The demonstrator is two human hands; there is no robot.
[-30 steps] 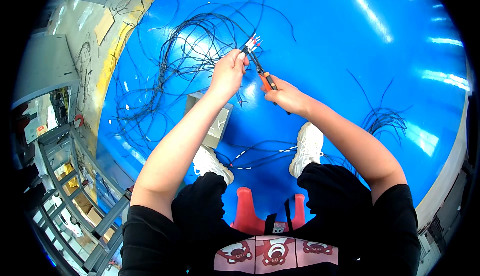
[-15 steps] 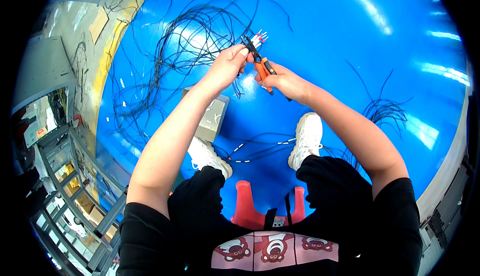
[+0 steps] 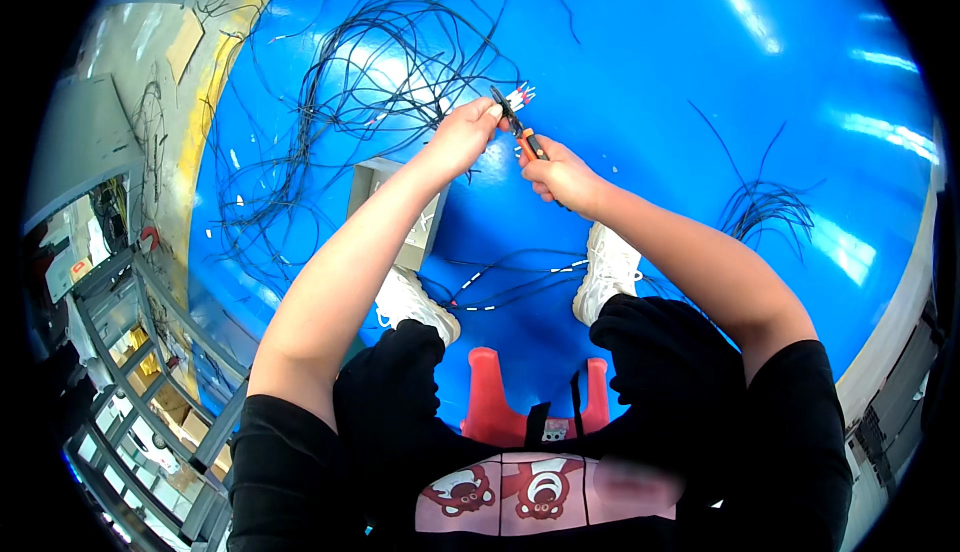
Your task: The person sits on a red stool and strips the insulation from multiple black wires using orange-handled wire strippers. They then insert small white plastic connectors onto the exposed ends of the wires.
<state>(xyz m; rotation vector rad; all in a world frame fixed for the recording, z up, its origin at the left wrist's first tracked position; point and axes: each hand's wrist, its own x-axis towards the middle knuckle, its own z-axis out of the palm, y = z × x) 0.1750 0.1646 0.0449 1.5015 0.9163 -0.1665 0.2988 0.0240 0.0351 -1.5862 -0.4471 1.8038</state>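
Observation:
My left hand (image 3: 466, 136) pinches several black cables near their ends. White sleeves with red bits and thin bare-looking tips (image 3: 520, 99) stick out beyond the fingers. My right hand (image 3: 566, 176) is wrapped round the orange-and-black handles of a pair of wire pliers (image 3: 532, 146). The dark jaws reach up to the cable ends beside my left fingertips; whether they bite on a wire is too small to tell. From the left hand the black cables (image 3: 345, 47) spread in a loose tangle over the blue floor.
A grey open box (image 3: 368, 184) with white scraps stands below my left forearm. More cables with white sleeves (image 3: 510, 274) lie between my shoes. Another black cable bundle (image 3: 765, 207) rests at the right. A red stool (image 3: 490, 392) is under me; metal racking (image 3: 150, 352) stands at the left.
The plier handles, spread apart before, are now squeezed together in my right hand. Both hands stay close together at the cable ends. The whole view has shifted slightly.

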